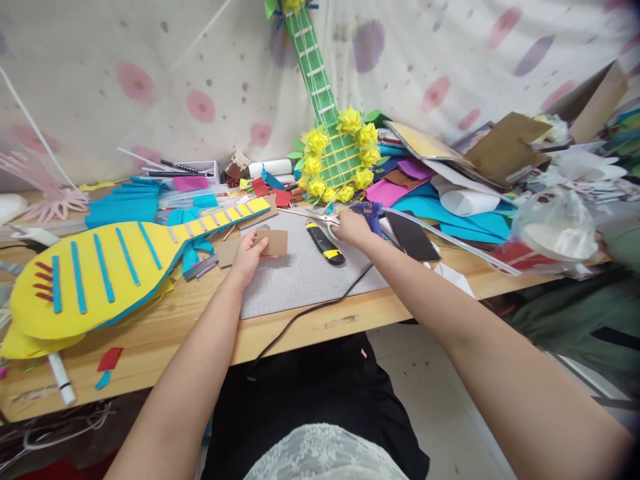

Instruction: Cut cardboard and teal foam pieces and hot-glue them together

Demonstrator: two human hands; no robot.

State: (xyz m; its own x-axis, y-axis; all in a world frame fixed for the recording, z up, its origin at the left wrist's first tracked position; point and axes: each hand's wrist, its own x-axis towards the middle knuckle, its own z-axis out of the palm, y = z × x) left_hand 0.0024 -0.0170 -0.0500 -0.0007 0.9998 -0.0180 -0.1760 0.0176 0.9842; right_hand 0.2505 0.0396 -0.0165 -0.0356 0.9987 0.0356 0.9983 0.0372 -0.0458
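Between the fingers and thumb of my left hand [249, 255] is a small piece of brown cardboard [273, 243], held over the grey cutting mat [280, 287]. My right hand [353, 228] is closed on the handles of a pair of scissors [326, 219], whose blades point left, apart from the cardboard. A black and yellow utility knife [325, 243] lies on the mat between my hands. Just beyond my right wrist is a blue glue gun [371, 215], partly hidden. A yellow paper pipa-shaped instrument [100, 273] with blue strips lies to the left.
A green paper instrument with yellow flowers [335, 160] leans on the back curtain. Coloured paper [430, 213] and cardboard [505, 147] pile up at right, beside a plastic-wrapped tub [550, 227]. A black cable [305, 310] crosses the mat and the wooden table's front edge [345, 327].
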